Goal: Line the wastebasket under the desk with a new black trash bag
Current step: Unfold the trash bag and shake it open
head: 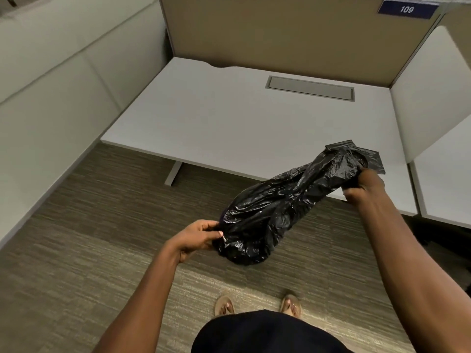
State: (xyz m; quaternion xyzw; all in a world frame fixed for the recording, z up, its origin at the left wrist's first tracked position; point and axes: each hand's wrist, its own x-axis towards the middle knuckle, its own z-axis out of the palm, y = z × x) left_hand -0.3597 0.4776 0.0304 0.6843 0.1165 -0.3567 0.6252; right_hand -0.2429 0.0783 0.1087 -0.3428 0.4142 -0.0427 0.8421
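A crumpled black trash bag (275,207) hangs stretched in the air between both hands, in front of the white desk (229,118). My left hand (196,238) pinches its lower, bunched end above the carpet. My right hand (364,187) grips its upper end near the desk's front right edge, where flat corners of the bag stick out. No wastebasket is visible; the space under the desk is hidden by the desktop.
The desk has a grey cable hatch (309,88) and a tan partition (280,34) behind, with a "109" sign (406,8). White panels close in the left side (51,85) and right side. A desk leg (173,173) meets the carpet. My sandalled feet (257,305) stand below.
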